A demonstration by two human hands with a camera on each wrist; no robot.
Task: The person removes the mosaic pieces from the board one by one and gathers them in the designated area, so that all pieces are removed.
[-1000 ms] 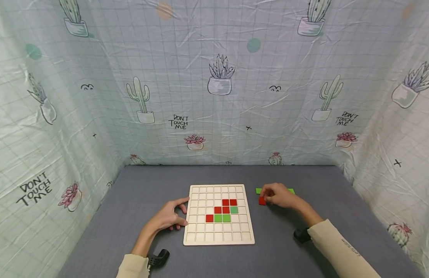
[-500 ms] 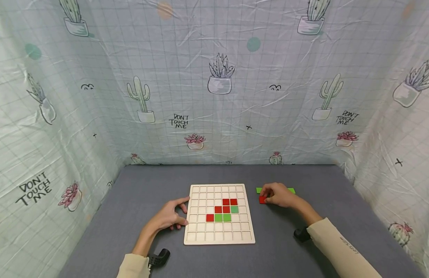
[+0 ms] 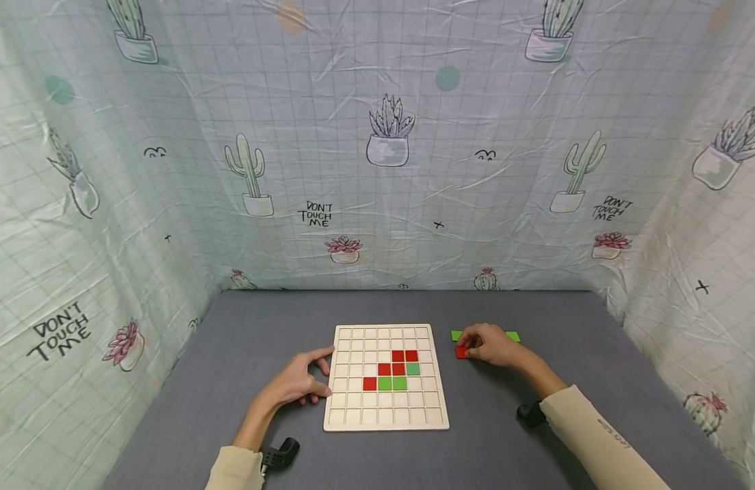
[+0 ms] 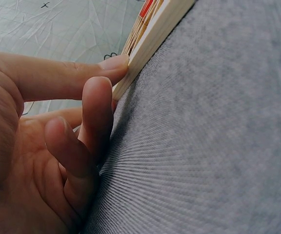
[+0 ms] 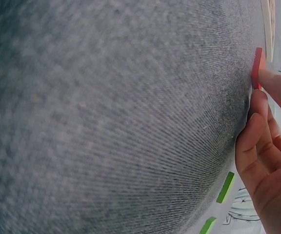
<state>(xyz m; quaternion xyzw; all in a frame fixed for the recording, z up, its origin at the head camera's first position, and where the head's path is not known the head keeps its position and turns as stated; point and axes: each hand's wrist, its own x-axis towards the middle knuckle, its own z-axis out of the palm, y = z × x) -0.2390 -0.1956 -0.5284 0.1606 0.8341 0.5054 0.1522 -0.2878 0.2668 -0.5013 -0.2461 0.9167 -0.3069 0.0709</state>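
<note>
A pale wooden board (image 3: 351,414) with a grid of square cells lies on the table. Several red tiles (image 3: 398,369) and three green tiles (image 3: 385,384) fill some of its cells. My left hand (image 3: 296,381) rests at the board's left edge, thumb and index finger spread along it; the left wrist view shows a fingertip against the wooden side. Right of the board, my right hand (image 3: 490,345) pinches a loose red tile (image 3: 461,352) at table level. In the right wrist view the thumb lies on this red tile (image 5: 256,68), with the other fingers curled beside it.
Loose green tiles (image 3: 513,336) lie just behind my right hand, partly covered by it. The grey table (image 3: 267,316) reaches back to a patterned cloth (image 3: 439,190), which also hangs along both sides.
My right fingers have settled closer over the loose red tile, less of which shows than a second ago. The left hand and the board have stayed in place.
</note>
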